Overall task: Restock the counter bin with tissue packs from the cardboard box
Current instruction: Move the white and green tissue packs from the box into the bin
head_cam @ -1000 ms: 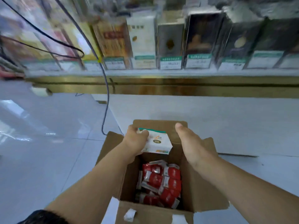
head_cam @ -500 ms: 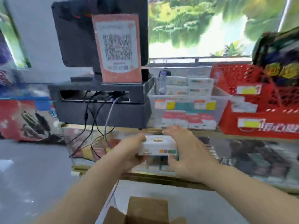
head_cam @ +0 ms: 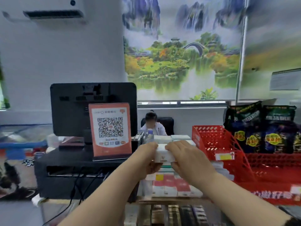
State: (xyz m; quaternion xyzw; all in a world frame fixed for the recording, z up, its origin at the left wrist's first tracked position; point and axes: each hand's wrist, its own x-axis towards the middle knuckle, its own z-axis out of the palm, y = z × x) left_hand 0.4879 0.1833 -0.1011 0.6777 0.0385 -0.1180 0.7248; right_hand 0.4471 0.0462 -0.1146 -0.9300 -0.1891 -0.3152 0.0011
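Both hands grip one white tissue pack point(head_cam: 163, 154) at frame center: left hand point(head_cam: 147, 158) clamps its left end, right hand point(head_cam: 184, 158) its right, over the clear counter bin point(head_cam: 169, 190). Bin mostly hidden by arms; packs inside blurry, can't count. Pack logo unreadable. QR sign point(head_cam: 110, 130) left, text illegible. 2 red baskets point(head_cam: 216, 142) right.

1. You are holding a white tissue pack point(head_cam: 164, 155) with a small gold mark on its front.
2. The packs point(head_cam: 171, 187) showing through the clear bin point(head_cam: 146, 186) are red and white.
3. The QR sign point(head_cam: 110, 130) is showing an orange border around a black-and-white code.
4. The basket point(head_cam: 216, 141) is glowing red, with a yellow label.
5. The snack bags point(head_cam: 259, 128) are displaying black with yellow badges.
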